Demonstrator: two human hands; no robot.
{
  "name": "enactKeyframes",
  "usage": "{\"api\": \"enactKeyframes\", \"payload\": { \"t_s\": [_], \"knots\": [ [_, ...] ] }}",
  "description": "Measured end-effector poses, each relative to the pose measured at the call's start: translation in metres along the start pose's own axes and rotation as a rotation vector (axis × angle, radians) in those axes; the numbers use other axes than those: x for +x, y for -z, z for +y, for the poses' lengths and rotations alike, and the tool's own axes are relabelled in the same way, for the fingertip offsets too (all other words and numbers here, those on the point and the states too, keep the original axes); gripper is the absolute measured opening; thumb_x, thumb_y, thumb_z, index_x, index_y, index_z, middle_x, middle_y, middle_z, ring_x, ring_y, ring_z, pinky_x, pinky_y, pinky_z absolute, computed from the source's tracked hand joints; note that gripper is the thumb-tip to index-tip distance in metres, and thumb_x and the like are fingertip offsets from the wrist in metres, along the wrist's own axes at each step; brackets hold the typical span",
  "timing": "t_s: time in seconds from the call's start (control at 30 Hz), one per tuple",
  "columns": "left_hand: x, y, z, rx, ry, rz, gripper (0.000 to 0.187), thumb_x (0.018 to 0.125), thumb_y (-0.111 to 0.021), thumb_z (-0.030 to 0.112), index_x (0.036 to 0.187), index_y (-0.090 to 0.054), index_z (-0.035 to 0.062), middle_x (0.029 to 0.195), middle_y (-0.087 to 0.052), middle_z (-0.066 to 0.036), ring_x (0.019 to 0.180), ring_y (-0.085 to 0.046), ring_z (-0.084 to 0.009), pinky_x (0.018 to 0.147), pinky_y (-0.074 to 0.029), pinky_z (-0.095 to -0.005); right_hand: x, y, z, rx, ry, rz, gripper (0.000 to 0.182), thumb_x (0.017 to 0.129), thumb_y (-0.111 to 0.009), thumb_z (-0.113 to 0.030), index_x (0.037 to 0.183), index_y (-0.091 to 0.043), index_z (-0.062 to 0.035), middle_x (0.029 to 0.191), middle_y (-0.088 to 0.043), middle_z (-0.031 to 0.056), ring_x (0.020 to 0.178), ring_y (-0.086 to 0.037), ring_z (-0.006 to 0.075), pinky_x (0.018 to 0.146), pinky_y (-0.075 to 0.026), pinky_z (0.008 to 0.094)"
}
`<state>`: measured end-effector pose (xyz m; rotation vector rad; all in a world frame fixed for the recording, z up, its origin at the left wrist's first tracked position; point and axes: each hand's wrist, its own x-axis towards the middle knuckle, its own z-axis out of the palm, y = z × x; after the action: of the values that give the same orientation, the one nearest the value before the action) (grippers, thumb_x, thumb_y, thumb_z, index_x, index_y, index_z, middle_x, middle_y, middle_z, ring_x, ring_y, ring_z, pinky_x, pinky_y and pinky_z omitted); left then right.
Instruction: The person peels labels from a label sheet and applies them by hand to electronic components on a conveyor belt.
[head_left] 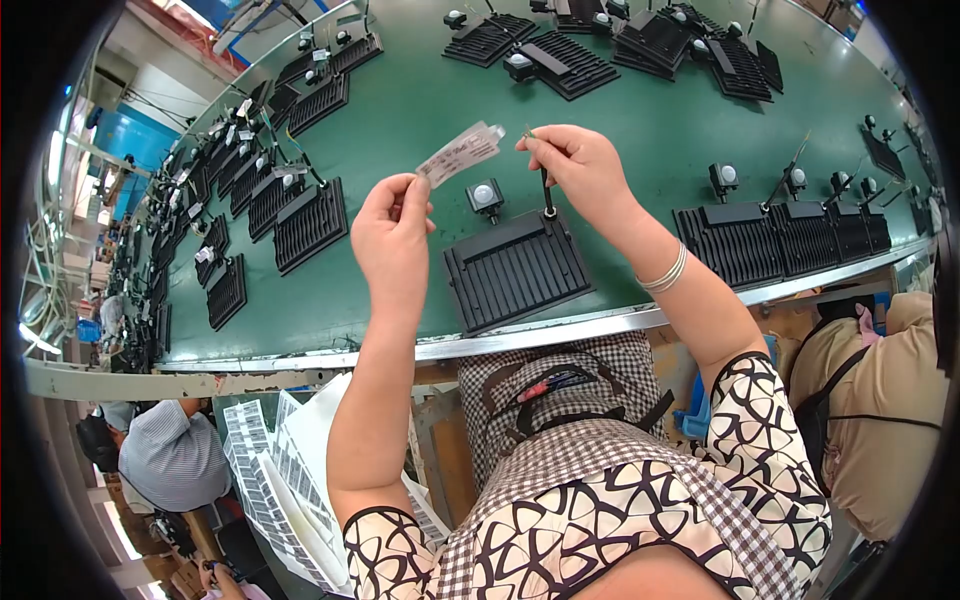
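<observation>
**Printed strip and cable wires held up above the green bench**

Pinches the lower end of a printed strip (pixel 460 155) in the left hand (pixel 395 215), thumb and fingers closed on it, with the strip slanting up to the right. Grips thin wire ends (pixel 528 136) with the right hand (pixel 575 168), thumb pressed against forefinger, near the strip's upper end but apart from it. Has a black cable (pixel 548 195) rising to that hand from the far edge of a finned black floodlight (pixel 518 270), which lies near the front of the green bench (pixel 400 260) with a white-domed sensor (pixel 485 197) just beyond. Faces more floodlights to the left (pixel 310 225), a row to the right (pixel 780 240) and groups at the far side. Wears a checked apron (pixel 560 440) and bangles (pixel 668 272). Has printed sheets (pixel 290 480) below the bench to the left, near a person in a striped shirt (pixel 175 455).
</observation>
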<state>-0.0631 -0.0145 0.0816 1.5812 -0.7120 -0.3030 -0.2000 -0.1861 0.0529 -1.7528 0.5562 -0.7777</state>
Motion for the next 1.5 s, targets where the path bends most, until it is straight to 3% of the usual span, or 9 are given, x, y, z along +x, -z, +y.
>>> {"api": "enactKeyframes", "payload": {
  "t_s": [0.2,0.77,1.2,1.5],
  "knots": [
    [0.016,-0.029,0.002,0.082,-0.049,-0.011,0.016,0.094,-0.065,0.016,0.096,-0.068,0.0005,0.073,-0.058,0.001,0.061,-0.051,-0.0039,0.055,-0.042,-0.0185,-0.001,-0.002,0.009,0.047,0.018,0.041,0.023,0.093,-0.063,-0.021,0.098,-0.072,-0.0008,0.076,-0.066,0.0028,0.058,-0.056,0.0085,0.054,-0.045,0.0249],
    [0.017,-0.030,0.000,0.123,-0.158,0.047,0.016,0.095,-0.064,0.016,0.097,-0.067,0.0006,0.076,-0.059,0.001,0.064,-0.052,-0.0046,0.058,-0.043,-0.0189,-0.003,0.000,0.011,0.187,-0.059,0.037,0.022,0.094,-0.059,-0.017,0.100,-0.071,0.0006,0.075,-0.064,0.0011,0.061,-0.055,0.0063,0.057,-0.047,0.0236],
    [0.013,-0.036,-0.009,0.174,-0.115,-0.047,0.016,0.095,-0.065,0.017,0.095,-0.067,0.0007,0.074,-0.058,0.002,0.063,-0.051,-0.0043,0.057,-0.042,-0.0193,-0.004,0.002,0.011,0.144,-0.045,0.028,0.023,0.093,-0.060,-0.018,0.099,-0.072,0.0014,0.074,-0.063,0.0007,0.059,-0.053,0.0071,0.056,-0.046,0.0245],
    [0.007,-0.044,-0.027,0.303,-0.111,-0.131,0.013,0.094,-0.065,0.013,0.092,-0.067,0.0006,0.072,-0.057,0.003,0.062,-0.048,-0.0035,0.054,-0.039,-0.0201,-0.017,0.006,0.032,0.171,-0.214,-0.039,0.030,0.090,-0.066,-0.017,0.110,-0.067,0.0050,0.081,-0.067,0.0044,0.066,-0.059,0.0076,0.061,-0.049,0.0243]
  ]
}}
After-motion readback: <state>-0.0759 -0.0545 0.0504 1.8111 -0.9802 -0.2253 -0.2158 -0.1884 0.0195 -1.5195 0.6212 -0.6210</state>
